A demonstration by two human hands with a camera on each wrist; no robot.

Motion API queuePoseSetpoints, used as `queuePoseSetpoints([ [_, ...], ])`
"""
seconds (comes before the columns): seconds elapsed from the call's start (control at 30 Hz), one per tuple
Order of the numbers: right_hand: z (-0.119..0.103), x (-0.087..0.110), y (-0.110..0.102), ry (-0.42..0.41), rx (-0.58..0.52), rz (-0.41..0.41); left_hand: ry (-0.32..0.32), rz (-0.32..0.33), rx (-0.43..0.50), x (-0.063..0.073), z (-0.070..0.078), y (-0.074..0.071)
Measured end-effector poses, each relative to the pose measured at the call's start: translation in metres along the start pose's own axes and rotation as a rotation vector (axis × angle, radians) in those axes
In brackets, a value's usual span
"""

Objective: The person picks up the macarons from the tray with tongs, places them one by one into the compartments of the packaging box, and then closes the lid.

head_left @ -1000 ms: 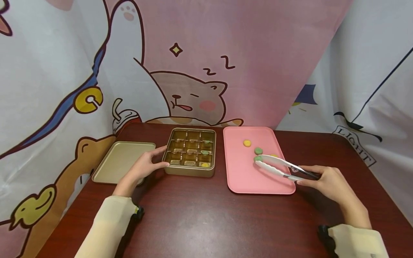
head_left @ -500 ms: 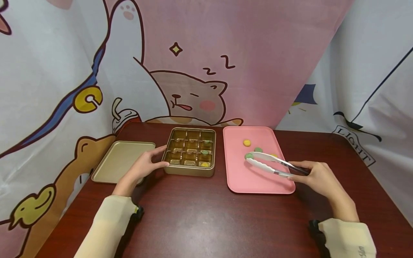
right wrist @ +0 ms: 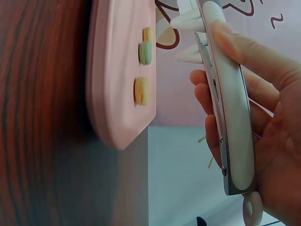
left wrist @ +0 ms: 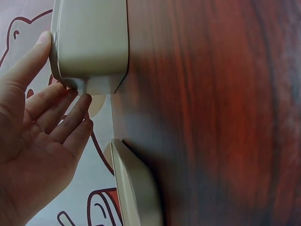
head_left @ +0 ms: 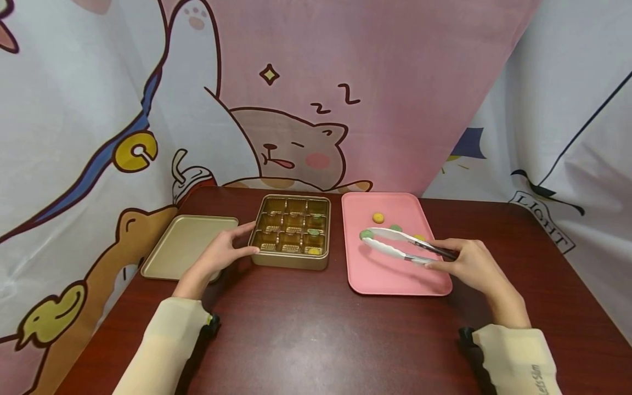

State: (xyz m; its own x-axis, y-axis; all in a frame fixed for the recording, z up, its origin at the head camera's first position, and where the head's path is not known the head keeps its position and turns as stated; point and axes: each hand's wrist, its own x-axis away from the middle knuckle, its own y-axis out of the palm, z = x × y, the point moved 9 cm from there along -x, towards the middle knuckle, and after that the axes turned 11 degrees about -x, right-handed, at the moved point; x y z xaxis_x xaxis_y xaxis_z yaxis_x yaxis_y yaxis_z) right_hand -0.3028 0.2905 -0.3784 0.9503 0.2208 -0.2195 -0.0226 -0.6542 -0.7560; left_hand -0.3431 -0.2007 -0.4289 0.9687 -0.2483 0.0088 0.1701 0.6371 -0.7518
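Observation:
In the head view, my left hand [head_left: 219, 257] touches the left side of a gold tin box [head_left: 283, 262], fingers fairly straight, thumb at the near corner. The box's insert has several compartments; its right column holds two green macarons [head_left: 313, 232] and a yellow macaron [head_left: 314, 252]. My right hand [head_left: 471, 264] grips white-tipped tongs [head_left: 387, 249], whose tips pinch a green macaron [head_left: 366, 235] above the pink tray [head_left: 380, 277]. In the right wrist view, thumb and fingers lie around the tongs' handle [right wrist: 230, 108]; the pinched macaron is out of sight there.
On the tray lie two yellow macarons [head_left: 378, 218] and another green macaron [head_left: 396, 227], partly behind the tongs. A gold lid [head_left: 180, 244] rests on the dark wooden table [head_left: 306, 340], left of the box. A printed cloth [head_left: 419, 99] hangs behind.
My right hand has moved left with the tongs, carrying the pinched green macaron from the tray's middle toward its left edge. The left hand and the box have stayed put.

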Motion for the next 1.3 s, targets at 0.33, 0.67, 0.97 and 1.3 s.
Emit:
queuePoseSetpoints([
  [0.33,-0.015,-0.010,0.009,-0.007,-0.028,-0.013,0.012,0.001,-0.005,-0.003,0.004,-0.001],
  [0.67,-0.034,-0.020,0.024,-0.009,-0.078,-0.047,0.021,0.010,-0.031,-0.004,0.006,-0.002],
  [0.97,-0.055,-0.031,0.044,-0.070,-0.131,-0.084,0.032,0.023,-0.075,-0.002,0.006,-0.002],
  [1.3,-0.082,-0.039,0.064,-0.147,-0.129,-0.095,0.031,0.022,-0.094,-0.002,0.006,0.000],
])
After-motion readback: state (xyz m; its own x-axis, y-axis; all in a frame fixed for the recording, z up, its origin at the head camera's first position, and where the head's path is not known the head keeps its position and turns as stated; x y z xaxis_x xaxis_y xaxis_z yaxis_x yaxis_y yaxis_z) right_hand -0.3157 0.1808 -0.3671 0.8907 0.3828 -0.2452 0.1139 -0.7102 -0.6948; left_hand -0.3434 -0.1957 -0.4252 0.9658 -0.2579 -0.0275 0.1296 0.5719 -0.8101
